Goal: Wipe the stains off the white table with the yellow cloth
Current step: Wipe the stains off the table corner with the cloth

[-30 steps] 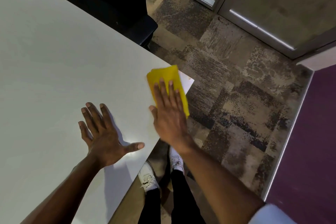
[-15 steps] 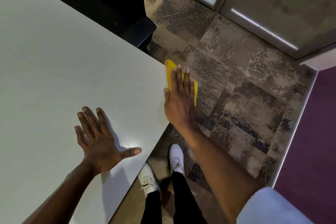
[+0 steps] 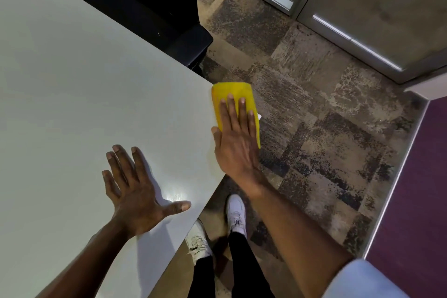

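Observation:
The white table (image 3: 79, 94) fills the left half of the view, its corner pointing right. A folded yellow cloth (image 3: 229, 91) lies over that corner. My right hand (image 3: 235, 143) presses flat on the cloth with fingers straight, covering its lower part. Flat on the table near the front edge rests my left hand (image 3: 135, 191), fingers spread, holding nothing. No stains are visible on the table surface.
A black office chair (image 3: 154, 7) stands against the table's far edge. Patterned carpet (image 3: 314, 128) covers the floor to the right, bounded by a glass partition frame (image 3: 338, 31) and a purple wall (image 3: 423, 201). My white shoes (image 3: 235, 213) stand below the table corner.
My right hand slid the cloth toward the table's corner edge and now presses it flat over the corner, more of the cloth showing than half a second ago. My left hand stayed put.

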### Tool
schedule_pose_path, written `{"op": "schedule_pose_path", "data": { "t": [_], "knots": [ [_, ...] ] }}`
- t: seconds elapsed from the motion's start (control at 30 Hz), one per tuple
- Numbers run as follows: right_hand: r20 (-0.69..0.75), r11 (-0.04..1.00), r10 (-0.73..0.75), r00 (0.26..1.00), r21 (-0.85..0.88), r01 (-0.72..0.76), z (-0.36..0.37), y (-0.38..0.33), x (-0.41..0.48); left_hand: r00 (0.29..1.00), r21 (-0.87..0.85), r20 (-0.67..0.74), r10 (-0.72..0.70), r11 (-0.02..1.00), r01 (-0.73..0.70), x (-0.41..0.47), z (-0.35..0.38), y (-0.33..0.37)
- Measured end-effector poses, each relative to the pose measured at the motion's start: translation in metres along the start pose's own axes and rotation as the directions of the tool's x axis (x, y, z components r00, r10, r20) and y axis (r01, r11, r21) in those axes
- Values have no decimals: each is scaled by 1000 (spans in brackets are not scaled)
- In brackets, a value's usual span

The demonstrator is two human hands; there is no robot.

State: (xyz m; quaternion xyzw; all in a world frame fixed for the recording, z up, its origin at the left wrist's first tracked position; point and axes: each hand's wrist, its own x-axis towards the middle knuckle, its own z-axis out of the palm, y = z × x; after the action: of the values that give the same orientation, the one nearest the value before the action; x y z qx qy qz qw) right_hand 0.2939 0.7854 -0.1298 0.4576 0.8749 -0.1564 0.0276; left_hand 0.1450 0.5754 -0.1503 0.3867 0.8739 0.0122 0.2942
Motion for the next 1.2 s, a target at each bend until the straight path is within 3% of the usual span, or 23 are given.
{"op": "schedule_pose_path", "data": {
  "t": [0.13, 0.33, 0.63, 0.77, 0.93, 1.03, 1.2],
  "knots": [
    [-11, 999, 26, 1000, 43, -25, 6, -21, -15, 1000, -2, 8, 15, 1000, -15, -1, -2, 0],
    [-4, 976, -179, 984, 124, 179, 28, -45, -103, 998, -29, 13, 61, 998, -61, -5, -9, 1],
    [23, 1000, -13, 1000, -18, 14, 1, -9, 9, 998, 23, 59, 5, 1000, -7, -5, -12, 7],
    [-16, 998, -42, 999, 38, 43, 15, -28, -37, 998, 10, 58, 5, 1000, -5, -7, -16, 7],
    [-19, 970, -190, 982, 150, 191, 34, -37, -106, 998, -21, 60, 30, 999, -29, -8, -18, 6],
    [1, 980, -191, 982, 56, 191, 26, -18, -73, 998, -26, 49, 38, 999, -37, -7, -15, 4],
    [20, 999, -35, 999, -26, 36, 0, 1, 17, 998, -36, 19, 54, 998, -53, -6, -10, 2]
  ]
}}
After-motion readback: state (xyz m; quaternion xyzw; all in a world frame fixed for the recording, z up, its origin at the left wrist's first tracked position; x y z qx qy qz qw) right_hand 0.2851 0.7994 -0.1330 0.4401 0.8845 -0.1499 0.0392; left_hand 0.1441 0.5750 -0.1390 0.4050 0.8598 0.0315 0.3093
